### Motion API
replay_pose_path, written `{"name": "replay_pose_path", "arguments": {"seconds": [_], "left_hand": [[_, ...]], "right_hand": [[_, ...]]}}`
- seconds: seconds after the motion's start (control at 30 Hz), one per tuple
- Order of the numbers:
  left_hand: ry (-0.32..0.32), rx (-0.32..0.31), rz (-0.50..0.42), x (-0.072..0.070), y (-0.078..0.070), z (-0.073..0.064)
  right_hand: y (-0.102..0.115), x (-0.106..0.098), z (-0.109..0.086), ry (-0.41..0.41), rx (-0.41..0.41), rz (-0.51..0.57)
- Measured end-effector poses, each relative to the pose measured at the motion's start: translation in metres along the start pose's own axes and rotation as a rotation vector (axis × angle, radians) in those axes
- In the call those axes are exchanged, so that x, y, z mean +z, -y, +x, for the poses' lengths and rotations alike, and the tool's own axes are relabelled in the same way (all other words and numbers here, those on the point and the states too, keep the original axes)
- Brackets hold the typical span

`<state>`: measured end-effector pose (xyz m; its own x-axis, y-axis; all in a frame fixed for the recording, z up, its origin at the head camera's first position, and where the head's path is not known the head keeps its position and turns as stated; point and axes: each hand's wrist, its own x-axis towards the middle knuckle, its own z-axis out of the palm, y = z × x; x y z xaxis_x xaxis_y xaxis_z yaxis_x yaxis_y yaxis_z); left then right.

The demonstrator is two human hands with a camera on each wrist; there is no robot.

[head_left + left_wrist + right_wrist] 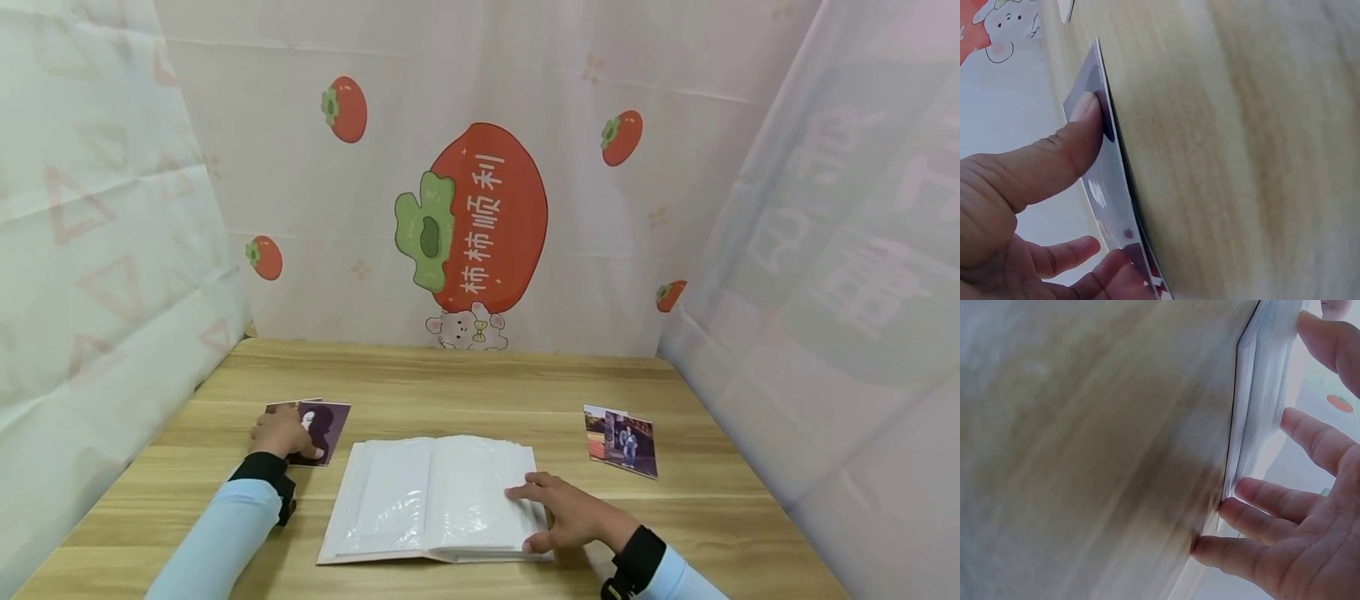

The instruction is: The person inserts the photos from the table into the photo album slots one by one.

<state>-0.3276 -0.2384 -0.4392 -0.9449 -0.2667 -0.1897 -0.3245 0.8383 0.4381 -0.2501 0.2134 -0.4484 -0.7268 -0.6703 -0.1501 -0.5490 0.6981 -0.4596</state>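
Left of the album, my left hand (281,433) reaches over a small overlapping pile of photos (333,421). Seen from the left wrist, the thumb (1088,122) lies on the dark purple face of the top photo (1107,181), with the other fingers by its far end. A white photo album (386,500) lies spread on the table, its clear plastic sleeves shining. My right hand (573,512) rests at its right side, fingers spread. In the right wrist view, fingertips touch or nearly touch the album's page edges (1260,394); the exact contact is unclear.
Two overlapping photos (630,446), one showing a standing figure, lie on the right of the wooden table (465,383). A white cloth backdrop (585,250) printed with persimmons rises behind the table, and cloth walls stand at both sides.
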Motion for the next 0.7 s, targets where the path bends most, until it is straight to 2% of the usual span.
{"name": "replay_pose_path", "arguments": {"seconds": [0.2, 0.37, 0.5, 0.7], "left_hand": [[-0.017, 0.006, -0.034, -0.001, 0.006, -0.002], [-0.033, 0.09, -0.004, -0.005, 0.011, -0.005], [-0.069, 0.157, -0.037, -0.005, 0.018, -0.006], [-0.115, 0.225, -0.107, -0.007, 0.024, -0.006]], "right_hand": [[0.0, 0.001, 0.0, 0.001, 0.004, 0.001], [-0.001, 0.002, 0.0, 0.002, -0.001, 0.001], [0.0, 0.002, 0.0, 0.003, -0.007, 0.009], [0.001, 0.001, -0.001, 0.009, 0.002, 0.019]]}}
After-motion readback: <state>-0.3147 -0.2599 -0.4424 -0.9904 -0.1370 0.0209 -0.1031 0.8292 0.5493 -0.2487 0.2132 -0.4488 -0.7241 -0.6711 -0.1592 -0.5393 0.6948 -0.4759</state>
